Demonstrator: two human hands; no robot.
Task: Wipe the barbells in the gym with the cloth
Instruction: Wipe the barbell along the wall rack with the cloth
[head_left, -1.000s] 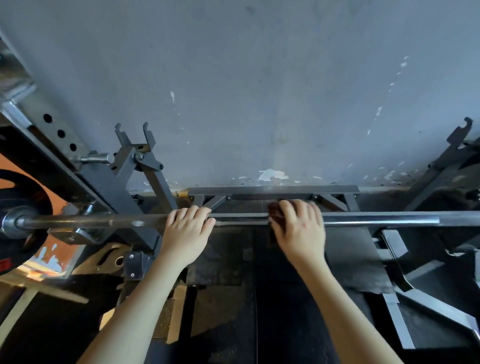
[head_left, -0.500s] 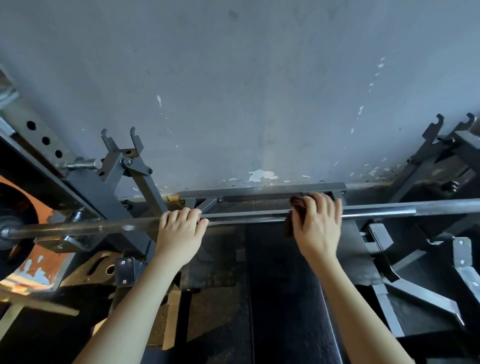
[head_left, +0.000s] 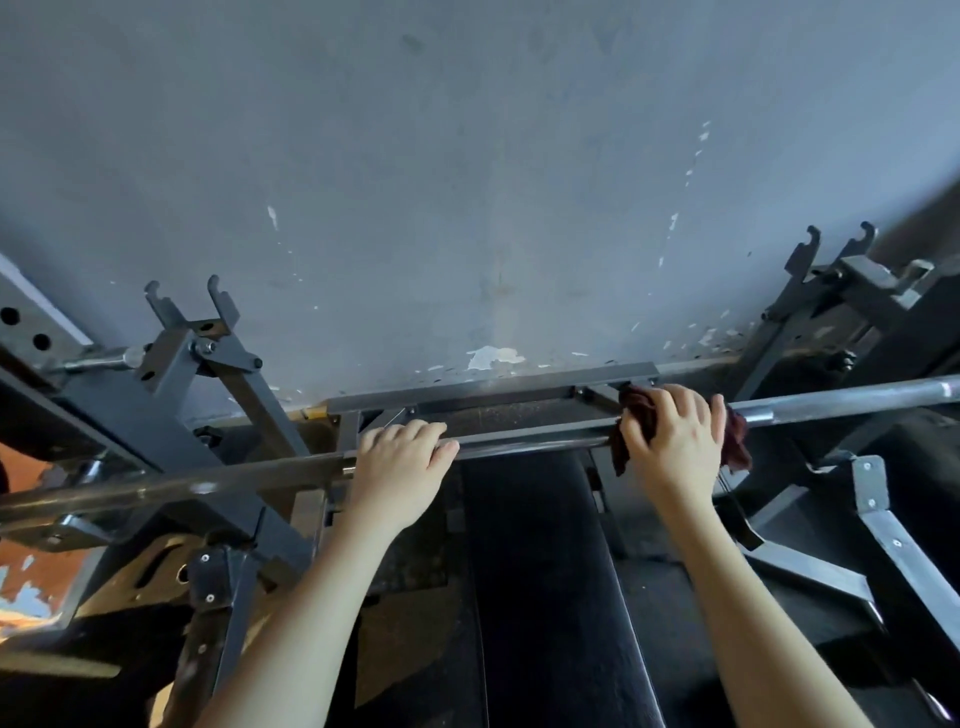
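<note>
Cloth (head_left: 635, 410), dark red, sits bunched under the right grip (head_left: 672, 449), whose fingers (head_left: 671, 404) wrap it round the barbell (head_left: 857, 399); the left grip (head_left: 400, 467) curls over the barbell further left. Loose ends hanging below the right grip could snag the rack (head_left: 878, 514) while sliding.

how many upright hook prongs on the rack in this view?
4. Left side: far-left hook and left inner hook. Right side: right inner hook and far-right hook. More may sit outside the frame.
</note>
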